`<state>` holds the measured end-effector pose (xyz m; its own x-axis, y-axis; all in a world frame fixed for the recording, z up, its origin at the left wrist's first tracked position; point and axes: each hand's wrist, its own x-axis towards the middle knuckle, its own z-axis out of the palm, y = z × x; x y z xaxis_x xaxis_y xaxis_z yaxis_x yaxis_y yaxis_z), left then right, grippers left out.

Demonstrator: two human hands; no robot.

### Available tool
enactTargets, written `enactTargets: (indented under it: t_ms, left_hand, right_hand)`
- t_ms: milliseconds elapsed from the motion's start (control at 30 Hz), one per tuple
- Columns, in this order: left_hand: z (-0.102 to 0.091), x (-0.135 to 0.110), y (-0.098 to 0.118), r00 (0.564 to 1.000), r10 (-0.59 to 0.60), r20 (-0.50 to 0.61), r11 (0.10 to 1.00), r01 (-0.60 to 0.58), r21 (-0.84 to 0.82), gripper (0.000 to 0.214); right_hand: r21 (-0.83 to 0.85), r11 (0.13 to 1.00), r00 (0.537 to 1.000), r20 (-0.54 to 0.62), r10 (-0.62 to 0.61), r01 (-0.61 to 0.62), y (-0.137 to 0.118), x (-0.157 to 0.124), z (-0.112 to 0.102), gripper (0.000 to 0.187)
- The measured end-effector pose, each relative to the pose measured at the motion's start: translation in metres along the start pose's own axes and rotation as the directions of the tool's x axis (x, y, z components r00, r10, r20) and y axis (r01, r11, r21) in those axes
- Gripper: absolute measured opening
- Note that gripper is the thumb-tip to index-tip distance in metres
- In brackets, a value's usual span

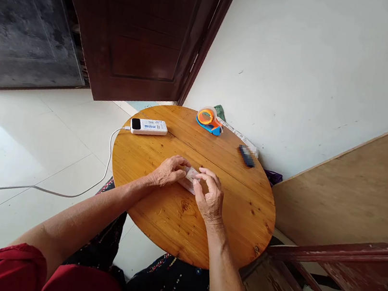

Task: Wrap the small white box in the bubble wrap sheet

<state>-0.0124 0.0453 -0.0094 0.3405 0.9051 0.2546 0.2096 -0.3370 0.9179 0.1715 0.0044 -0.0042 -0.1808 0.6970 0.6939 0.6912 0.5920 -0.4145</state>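
A small pale pinkish piece of paper (192, 174), apparently folded, lies low over the middle of the round wooden table (181, 231). My left hand (171, 171) grips its left end, thumb in front and fingers bent over it. At the right end, my right hand (209, 194) pinches the paper between thumb and curled forefinger, while the other fingers arch above. My fingers cover parts of it, and the print on it is too small to read.
A white power bank (149, 127) with a cable (105, 171) lies at the table's left. Toward the wall are a blue and orange tape dispenser (209, 120) and a dark object, blurred out (247, 156). A wooden chair (334, 283) stands at right.
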Motion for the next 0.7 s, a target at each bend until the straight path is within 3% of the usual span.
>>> enactTargets:
  t_ms: [467, 700]
  left_hand:
    - [-0.001, -0.001, 0.002, 0.999, 0.027, 0.027, 0.999, -0.028, 0.034, 0.036]
    - [-0.001, -0.003, 0.001, 0.999, 0.036, 0.02, 0.999, -0.036, 0.0, 0.034]
  right_hand:
    - [0.075, 0.993, 0.996, 0.001, 0.093, -0.093, -0.001, 0.0, -0.003, 0.009]
    - [0.056, 0.993, 0.992, 0.076, 0.098, -0.102, 0.0, 0.002, -0.009, 0.014]
